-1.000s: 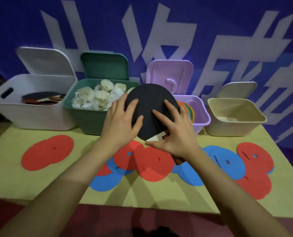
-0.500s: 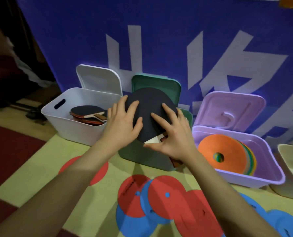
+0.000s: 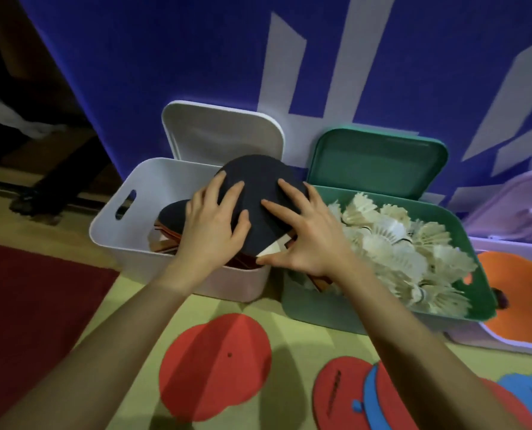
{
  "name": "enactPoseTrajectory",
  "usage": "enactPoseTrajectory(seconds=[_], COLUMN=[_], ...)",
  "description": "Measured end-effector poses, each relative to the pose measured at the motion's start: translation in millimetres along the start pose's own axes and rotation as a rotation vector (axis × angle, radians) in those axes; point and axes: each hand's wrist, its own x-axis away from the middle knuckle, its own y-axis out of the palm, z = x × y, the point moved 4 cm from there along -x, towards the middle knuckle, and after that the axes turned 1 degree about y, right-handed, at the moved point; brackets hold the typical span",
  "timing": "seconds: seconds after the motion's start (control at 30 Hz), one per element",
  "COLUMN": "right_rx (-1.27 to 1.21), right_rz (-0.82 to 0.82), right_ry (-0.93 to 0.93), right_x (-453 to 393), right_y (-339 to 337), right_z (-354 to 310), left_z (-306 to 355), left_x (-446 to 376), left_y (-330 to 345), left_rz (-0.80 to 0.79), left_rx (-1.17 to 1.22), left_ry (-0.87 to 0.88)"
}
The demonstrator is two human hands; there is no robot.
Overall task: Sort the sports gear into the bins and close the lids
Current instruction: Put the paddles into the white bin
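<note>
A stack of table tennis paddles (image 3: 260,181), black face on top, hovers over the open white bin (image 3: 109,223). My left hand (image 3: 212,228) and my right hand (image 3: 305,234) hold it from either side, fingers spread over the black face. The brown handles (image 3: 320,282) stick out under my right wrist, above the green bin's corner. More paddles (image 3: 173,211) lie inside the white bin. Its lid (image 3: 221,131) stands upright behind it.
The green bin (image 3: 320,311) to the right holds several white shuttlecocks (image 3: 392,243), its lid (image 3: 379,162) raised. A purple bin (image 3: 522,349) with orange discs (image 3: 513,293) sits at far right. Red discs (image 3: 215,364) and blue discs (image 3: 373,395) lie on the yellow mat.
Both hands have carried the paddle stack leftward, from in front of the green bin to above the white bin, and my view has turned left with them.
</note>
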Motion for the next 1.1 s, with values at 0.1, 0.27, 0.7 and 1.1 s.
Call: enactPoseTrajectory(seconds=[0.1, 0.27, 0.7, 1.1], right_rx=[-0.046, -0.118, 0.092, 0.167], right_rz=[-0.048, -0.23, -0.597, -0.5], right_ry=[0.036, 0.051, 0.255, 0.274], right_x=[-38.6, -89.6, -66.5, -63.2], right_y=[28.8, 67.4, 129.3, 112.4], right_z=[-27.4, -45.3, -27.7, -44.8], left_z=[-54.2, -117.9, -157.4, -155.4], left_x=[-14.4, -35.2, -33.7, -33.2], left_y=[-6.9, -5.9, 54.0, 40.0], left_rz=[-0.042, -0.05, -0.635, -0.645], left_rx=[-0.004, 0.038, -0.131, -0.149], left_ry=[-0.011, -0.066, 0.006, 0.039])
